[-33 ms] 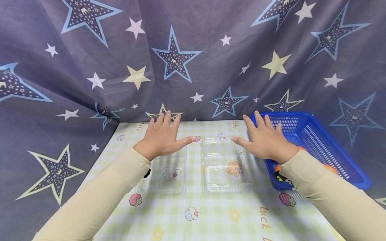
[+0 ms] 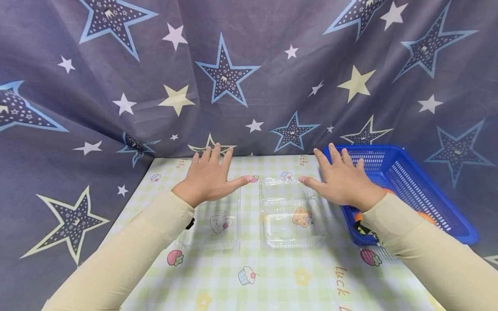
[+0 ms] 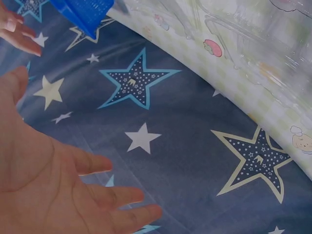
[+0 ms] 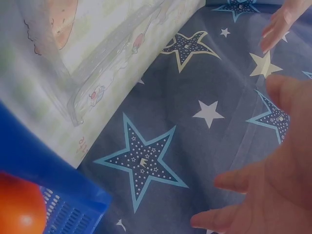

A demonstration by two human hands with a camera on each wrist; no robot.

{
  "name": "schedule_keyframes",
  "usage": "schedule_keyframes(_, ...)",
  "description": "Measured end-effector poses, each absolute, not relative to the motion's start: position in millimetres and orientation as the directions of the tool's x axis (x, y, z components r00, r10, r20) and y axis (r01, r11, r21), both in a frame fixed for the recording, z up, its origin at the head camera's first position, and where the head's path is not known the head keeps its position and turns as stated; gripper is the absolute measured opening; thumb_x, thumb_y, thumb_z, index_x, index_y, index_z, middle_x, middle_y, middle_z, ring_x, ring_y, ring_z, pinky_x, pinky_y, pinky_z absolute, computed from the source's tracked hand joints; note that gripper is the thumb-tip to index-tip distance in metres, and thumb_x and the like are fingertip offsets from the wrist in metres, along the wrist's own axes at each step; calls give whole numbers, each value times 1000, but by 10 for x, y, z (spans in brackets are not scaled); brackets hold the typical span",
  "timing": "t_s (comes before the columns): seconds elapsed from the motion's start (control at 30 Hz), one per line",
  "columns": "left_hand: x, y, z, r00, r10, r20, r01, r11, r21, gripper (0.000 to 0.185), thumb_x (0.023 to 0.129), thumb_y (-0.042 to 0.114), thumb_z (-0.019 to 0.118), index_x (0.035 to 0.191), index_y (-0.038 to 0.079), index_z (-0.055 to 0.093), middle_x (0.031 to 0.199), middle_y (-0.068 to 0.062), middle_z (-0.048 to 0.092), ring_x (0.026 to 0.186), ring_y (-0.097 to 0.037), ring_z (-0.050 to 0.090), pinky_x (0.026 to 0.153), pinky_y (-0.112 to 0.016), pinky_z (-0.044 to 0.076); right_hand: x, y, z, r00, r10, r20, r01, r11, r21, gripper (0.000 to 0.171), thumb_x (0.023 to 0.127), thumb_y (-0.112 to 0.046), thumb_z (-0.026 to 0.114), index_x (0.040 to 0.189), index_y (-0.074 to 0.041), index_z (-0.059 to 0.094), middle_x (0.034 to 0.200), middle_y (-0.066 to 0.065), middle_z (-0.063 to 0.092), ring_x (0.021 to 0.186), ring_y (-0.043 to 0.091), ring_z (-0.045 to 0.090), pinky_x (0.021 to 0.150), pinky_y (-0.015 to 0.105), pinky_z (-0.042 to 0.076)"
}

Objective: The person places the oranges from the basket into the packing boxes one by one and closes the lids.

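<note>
- My left hand [image 2: 208, 177], fingers spread and thumb held wide, hangs with nothing in its palm above the far part of the left clear container [image 2: 218, 237] on a checked tablecloth [image 2: 276, 293].
- My right hand [image 2: 346, 179], fingers likewise parted and pinching nothing, is poised where the right clear container [image 2: 285, 235] nears a blue basket [image 2: 414, 185].
- The containers sit side by side, apart; the basket, at my right, bears a round orange item [image 4: 20, 207] and a dark, green-marked one [image 2: 365, 231], partly behind my sleeve [image 2: 408, 233].
- Doing this well, I judge, takes level palms, relaxed fingers and wrists high enough to spare the thin, hard-to-see plastic edges and the basket's rim.
</note>
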State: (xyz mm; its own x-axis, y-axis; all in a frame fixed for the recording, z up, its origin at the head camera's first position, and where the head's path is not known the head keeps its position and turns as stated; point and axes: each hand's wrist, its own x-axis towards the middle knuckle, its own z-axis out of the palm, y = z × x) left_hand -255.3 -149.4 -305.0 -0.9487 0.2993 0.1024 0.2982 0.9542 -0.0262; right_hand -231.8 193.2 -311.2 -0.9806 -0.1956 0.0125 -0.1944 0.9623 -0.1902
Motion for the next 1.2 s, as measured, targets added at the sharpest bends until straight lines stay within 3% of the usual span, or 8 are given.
schedule_keyframes(0.2,-2549,-1586,-3077,-956,285,66,285,958,-20,121,79,100,18,166,16,20,169,-25,21,153,-49,26,119,-70,21,-2311,1978,-3095,-979,-202,7,-199,960,-197,109,87,-92,28,167,-19,14,171,26,-3,152,61,1,110,84,1)
schedule_keyframes(0.43,-2302,-1849,-3131,-962,271,0,267,947,177,113,88,92,22,166,10,17,169,-27,19,153,-49,27,119,-67,26,-2351,2142,-3091,-981,-195,-5,-190,963,-192,109,88,-91,28,167,-16,17,171,28,-1,152,62,3,110,84,2)
schedule_keyframes(0.6,-2162,-2003,-3264,-970,243,-16,232,943,240,108,92,88,23,166,9,18,168,-27,21,152,-50,28,119,-66,27,-2383,2253,-3106,-980,-198,-15,-192,965,-180,107,90,-88,29,165,-12,22,169,32,3,151,63,6,110,84,3)
schedule_keyframes(0.87,-2045,-2145,-3444,-983,180,-48,156,936,316,101,97,82,22,166,9,18,166,-33,21,147,-59,30,113,-72,30,-2418,2376,-3169,-980,-196,-35,-187,965,-186,81,102,-57,46,163,-8,26,168,34,7,150,63,7,111,83,5)
schedule_keyframes(1.2,-2004,-2347,-3648,-982,165,-88,110,891,440,88,107,60,35,163,-4,11,166,-37,10,152,-59,14,118,-71,20,-2455,2463,-3230,-980,-193,-53,-180,964,-194,79,100,-42,57,162,-4,27,165,37,12,149,62,13,112,81,12)
